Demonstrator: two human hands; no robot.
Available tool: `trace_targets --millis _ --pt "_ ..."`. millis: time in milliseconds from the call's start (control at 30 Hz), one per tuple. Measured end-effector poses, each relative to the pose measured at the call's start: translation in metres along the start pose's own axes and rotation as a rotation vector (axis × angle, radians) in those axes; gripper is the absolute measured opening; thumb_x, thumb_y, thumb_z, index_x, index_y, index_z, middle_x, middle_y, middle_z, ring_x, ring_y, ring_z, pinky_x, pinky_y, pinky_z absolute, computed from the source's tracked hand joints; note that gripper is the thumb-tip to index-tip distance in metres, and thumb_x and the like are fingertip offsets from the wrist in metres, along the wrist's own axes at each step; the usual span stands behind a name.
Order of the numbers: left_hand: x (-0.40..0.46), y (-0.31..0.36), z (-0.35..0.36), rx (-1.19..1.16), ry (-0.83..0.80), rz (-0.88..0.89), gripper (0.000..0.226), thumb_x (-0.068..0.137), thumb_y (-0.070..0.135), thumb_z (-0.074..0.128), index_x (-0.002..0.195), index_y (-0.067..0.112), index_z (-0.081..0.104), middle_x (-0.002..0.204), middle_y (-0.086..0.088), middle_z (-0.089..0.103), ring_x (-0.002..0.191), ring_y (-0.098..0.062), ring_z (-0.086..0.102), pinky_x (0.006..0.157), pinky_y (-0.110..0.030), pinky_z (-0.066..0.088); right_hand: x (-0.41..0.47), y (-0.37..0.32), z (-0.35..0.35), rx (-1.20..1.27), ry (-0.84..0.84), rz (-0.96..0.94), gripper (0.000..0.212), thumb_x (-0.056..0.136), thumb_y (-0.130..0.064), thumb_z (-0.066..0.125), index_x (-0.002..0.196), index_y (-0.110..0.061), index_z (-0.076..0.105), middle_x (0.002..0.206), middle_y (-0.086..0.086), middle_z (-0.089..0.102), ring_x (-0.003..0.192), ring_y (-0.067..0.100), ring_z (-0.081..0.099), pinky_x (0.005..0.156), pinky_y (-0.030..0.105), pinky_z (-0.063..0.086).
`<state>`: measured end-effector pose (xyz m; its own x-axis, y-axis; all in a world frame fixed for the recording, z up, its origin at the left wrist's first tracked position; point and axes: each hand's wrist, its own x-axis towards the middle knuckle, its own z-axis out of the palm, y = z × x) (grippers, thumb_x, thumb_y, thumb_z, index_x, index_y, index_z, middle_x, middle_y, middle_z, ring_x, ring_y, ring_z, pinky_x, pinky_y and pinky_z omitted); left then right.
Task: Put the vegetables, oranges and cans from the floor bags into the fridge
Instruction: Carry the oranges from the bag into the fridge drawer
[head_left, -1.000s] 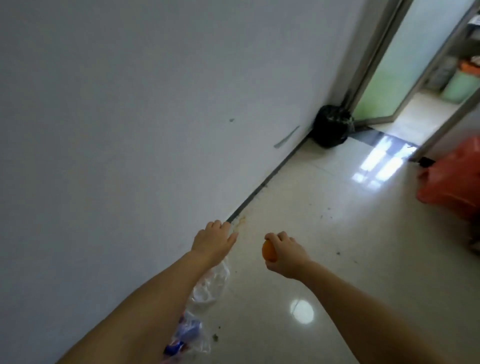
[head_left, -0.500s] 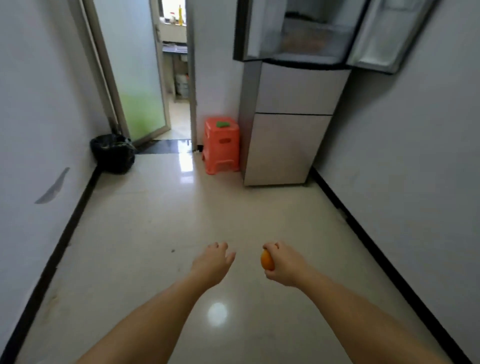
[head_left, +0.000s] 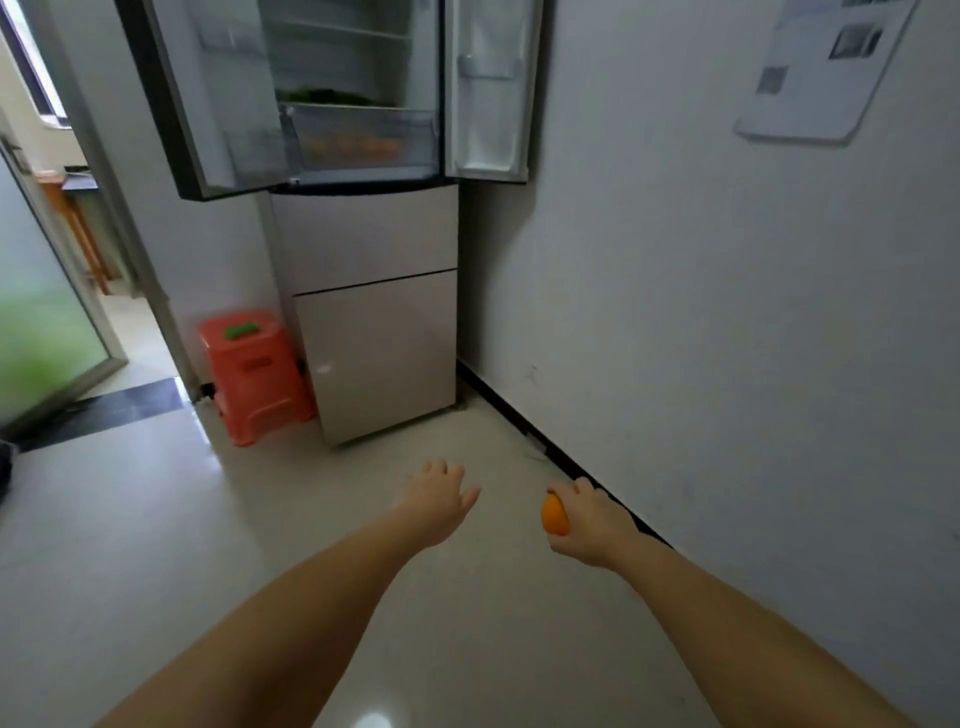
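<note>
**A:** Your right hand (head_left: 589, 522) had its fingers curled round the orange (head_left: 555, 514), low and right of centre in the frame, with the fruit's left side showing past your knuckles. Your left hand (head_left: 439, 501) carried nothing, fingers loosely spread, just left of it over the pale floor (head_left: 156, 519).

**B:** How would you have judged the fruit to handle?

**A:** Light, round and firm, I'd say, with a skin that gives some purchase. It could roll out of a slack palm, so a full wrap across its widest part, as you had it, looked the sound hold. A hard squeeze seemed needless.

**B:** And where was it headed?

**A:** The fridge (head_left: 363, 312) stood at top centre, both upper doors swung wide. Behind the clear drawer (head_left: 363, 137) there were orange shapes, probably more oranges, and something green lay on the shelf above, though too blurred to name.

**B:** Room to move?

**A:** You had open floor straight ahead. The right wall (head_left: 727, 312) ran close beside your right arm, its dark skirting just beyond your knuckles. The red stool (head_left: 254, 374) sat against the fridge's left side, below the left door's (head_left: 208, 98) lower corner. I'd have watched that corner and the right door's (head_left: 488, 88) edge as you reached in.
</note>
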<state>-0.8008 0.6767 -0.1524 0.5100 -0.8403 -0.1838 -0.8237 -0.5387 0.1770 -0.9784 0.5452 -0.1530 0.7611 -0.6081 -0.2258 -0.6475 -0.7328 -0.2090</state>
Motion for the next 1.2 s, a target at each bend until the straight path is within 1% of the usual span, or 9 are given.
trace_targets --millis 100,267,367,467,700,867,1033,1100,1200 --pt "0.052 -0.001 -0.016 0.008 0.030 0.011 0.051 0.100 0.047 0.027 0.134 0.012 0.041 0.136 -0.013 0.044 0.126 -0.030 0.041 0.101 -0.042 0.039 0.056 0.001 -0.018 -0.005 0.027 -0.029 0.068 0.086 -0.040 0.061 0.144 -0.024 0.028 0.143 0.010 0.032 0.123 0.031 0.044 0.095 0.040 0.043" --pt "0.161 -0.017 -0.055 -0.001 0.064 -0.002 0.051 0.099 0.048 0.028 0.133 0.013 0.041 0.135 -0.013 0.044 0.127 -0.030 0.041 0.101 -0.044 0.039 0.172 0.001 -0.069 -0.058 0.076 -0.091 0.067 0.084 -0.041 0.062 0.141 -0.027 0.030 0.135 0.010 0.037 0.117 0.033 0.047 0.093 0.044 0.047" --pt "0.219 -0.027 -0.084 0.019 0.065 -0.009 0.049 0.099 0.048 0.027 0.130 0.012 0.042 0.132 -0.013 0.044 0.124 -0.031 0.042 0.101 -0.044 0.040 0.230 0.006 -0.103 -0.073 0.100 -0.107 0.068 0.083 -0.040 0.063 0.141 -0.027 0.030 0.135 0.009 0.038 0.117 0.032 0.046 0.092 0.042 0.046" --pt "0.282 -0.035 -0.119 0.042 0.121 0.011 0.048 0.099 0.047 0.027 0.127 0.012 0.043 0.129 -0.013 0.045 0.122 -0.031 0.042 0.098 -0.043 0.041 0.288 0.014 -0.138 -0.052 0.159 -0.105 0.068 0.083 -0.040 0.063 0.141 -0.025 0.031 0.135 0.010 0.038 0.117 0.032 0.046 0.090 0.040 0.045" --pt "0.420 -0.047 -0.186 0.091 0.193 0.013 0.047 0.099 0.046 0.030 0.129 0.012 0.043 0.133 -0.013 0.044 0.124 -0.029 0.042 0.098 -0.041 0.040 0.440 0.024 -0.218 -0.063 0.246 -0.174 0.067 0.081 -0.040 0.065 0.138 -0.025 0.034 0.133 0.009 0.040 0.114 0.032 0.049 0.089 0.039 0.046" --pt "0.522 -0.079 -0.248 0.098 0.366 -0.075 0.046 0.099 0.045 0.030 0.129 0.012 0.045 0.131 -0.012 0.046 0.121 -0.027 0.046 0.096 -0.040 0.042 0.568 0.006 -0.283 -0.040 0.332 -0.326 0.066 0.080 -0.040 0.066 0.136 -0.027 0.035 0.132 0.009 0.041 0.113 0.032 0.051 0.090 0.041 0.048" --pt "0.619 -0.118 -0.313 0.062 0.454 -0.276 0.046 0.099 0.045 0.030 0.126 0.012 0.046 0.129 -0.012 0.047 0.118 -0.028 0.046 0.092 -0.041 0.045 0.686 -0.015 -0.349 -0.075 0.354 -0.498 0.067 0.081 -0.043 0.065 0.137 -0.028 0.032 0.133 0.007 0.039 0.115 0.030 0.049 0.089 0.041 0.049" --pt "0.647 -0.132 -0.332 0.033 0.475 -0.304 0.045 0.100 0.044 0.031 0.125 0.010 0.046 0.128 -0.013 0.047 0.118 -0.029 0.046 0.093 -0.042 0.046 0.730 -0.026 -0.375 -0.033 0.373 -0.526 0.066 0.081 -0.042 0.065 0.137 -0.028 0.033 0.134 0.008 0.039 0.116 0.030 0.049 0.090 0.041 0.049" --pt "0.682 -0.160 -0.353 0.092 0.502 -0.325 0.044 0.099 0.044 0.032 0.126 0.012 0.047 0.128 -0.012 0.047 0.119 -0.028 0.046 0.093 -0.041 0.045 0.791 -0.052 -0.404 -0.012 0.366 -0.593 0.066 0.081 -0.042 0.066 0.137 -0.028 0.034 0.135 0.008 0.039 0.115 0.030 0.050 0.090 0.041 0.049"
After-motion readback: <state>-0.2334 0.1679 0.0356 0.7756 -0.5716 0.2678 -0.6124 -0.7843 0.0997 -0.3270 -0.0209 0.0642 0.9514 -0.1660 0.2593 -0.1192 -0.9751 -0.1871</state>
